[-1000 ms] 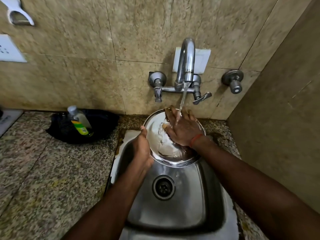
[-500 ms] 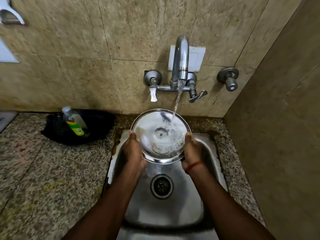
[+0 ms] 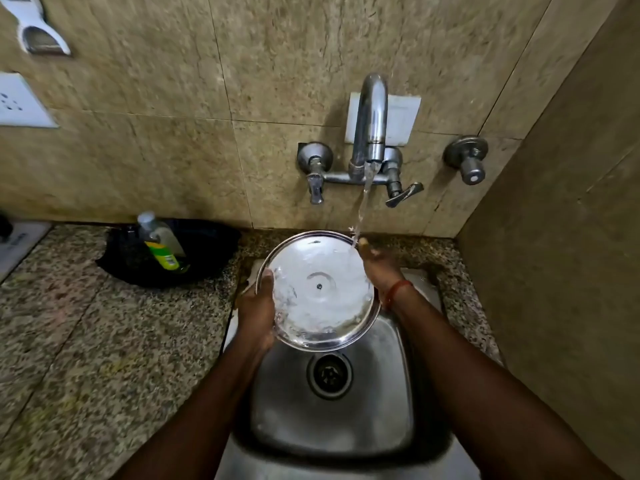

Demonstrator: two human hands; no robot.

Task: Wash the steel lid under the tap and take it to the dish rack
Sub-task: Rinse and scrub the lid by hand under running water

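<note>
The left hand (image 3: 258, 306) has its grip clamped on the left edge of the steel lid (image 3: 318, 291), with the thumb on the wet top face and the other fingers hidden under it. The right hand (image 3: 379, 268) is at the right edge of the lid, partly behind it, and it seems to hold that edge too, but its fingers are mostly hidden, so I cannot tell for sure how tight that grip is. The lid is held up in the air above the sink (image 3: 332, 417), tilted a little, just above the drain (image 3: 329, 375). Water from the tap (image 3: 370, 123) falls in a thin stream and lands on the far right part of the lid, close to the right hand, then spreads over the shiny face. So the washing part looks like it is going on right now, and I think the lid is being rinsed. The lid is not at the dish rack yet, and no dish rack shows here. The tap is running. To the left of the sink, on the speckled table (image 3: 104, 341), a black pan (image 3: 207, 251) holds a bottle (image 3: 159, 244) of green soap.
</note>
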